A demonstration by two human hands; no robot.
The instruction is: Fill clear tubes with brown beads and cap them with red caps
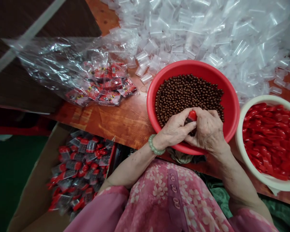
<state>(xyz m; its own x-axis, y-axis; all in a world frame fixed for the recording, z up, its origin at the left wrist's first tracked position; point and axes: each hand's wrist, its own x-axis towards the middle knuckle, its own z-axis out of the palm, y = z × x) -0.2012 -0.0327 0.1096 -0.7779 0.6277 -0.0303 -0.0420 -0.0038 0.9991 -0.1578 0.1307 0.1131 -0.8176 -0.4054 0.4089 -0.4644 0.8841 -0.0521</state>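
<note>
Both hands are together over the near side of a red basin (152, 111) that holds many small round brown beads or balls (183, 90). Between them is a small clear plastic container with a red cap (192, 114), dark inside. My left hand (175, 128), with a green bead bracelet at its wrist, has its fingers around the container's left side. My right hand (206, 130) is closed over the container from the right, its fingers curled by the cap. The hands cover much of the container's lower part.
Clear plastic containers (207, 29) are heaped across the back. A white basin (240, 141) of red plastic caps (270, 141) stands right. A clear bag (55, 61) with red packets (108, 85) lies left. Below, a cardboard box (30, 190) holds several capped containers (83, 161).
</note>
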